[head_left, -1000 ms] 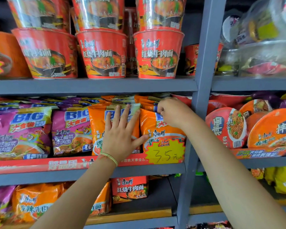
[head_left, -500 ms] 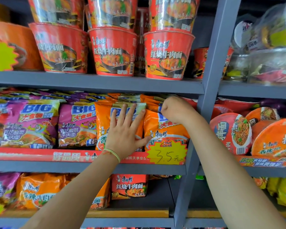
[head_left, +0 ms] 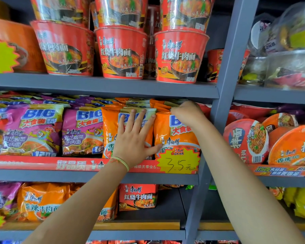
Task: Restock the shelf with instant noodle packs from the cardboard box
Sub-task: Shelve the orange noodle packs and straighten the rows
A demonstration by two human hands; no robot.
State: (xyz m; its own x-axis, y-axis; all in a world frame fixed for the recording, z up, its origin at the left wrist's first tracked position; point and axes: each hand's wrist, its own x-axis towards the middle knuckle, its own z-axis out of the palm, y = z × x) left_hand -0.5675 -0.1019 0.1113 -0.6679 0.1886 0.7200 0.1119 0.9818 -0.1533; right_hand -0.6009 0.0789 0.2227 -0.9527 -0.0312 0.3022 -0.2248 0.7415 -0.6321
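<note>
Left hand [head_left: 134, 138]: flat, fingers spread and straight, pressed on the face of the left orange pack [head_left: 113, 131]; likely bracing that row upright while the neighbour is seated.
Right hand [head_left: 187, 113]: grip clenched, fingers curled over the top edge of the right orange pack [head_left: 176, 134], knuckles just under the shelf above; probably tucking it in against the grey upright [head_left: 224, 85].
Noodle packs: both orange ones upright, side by side, at the right end of the middle shelf [head_left: 77, 175], behind the yellow price tag [head_left: 180, 162].
Cardboard box: not in view.
Left neighbours: purple packs [head_left: 81, 131] fill the row.
Above: red noodle bowls [head_left: 121, 53], stacked.
Below: a shelf only partly filled.
Right bay: bowls with orange lids [head_left: 246, 140], tilted face out.
Room: grey metal shop shelving, close up.
</note>
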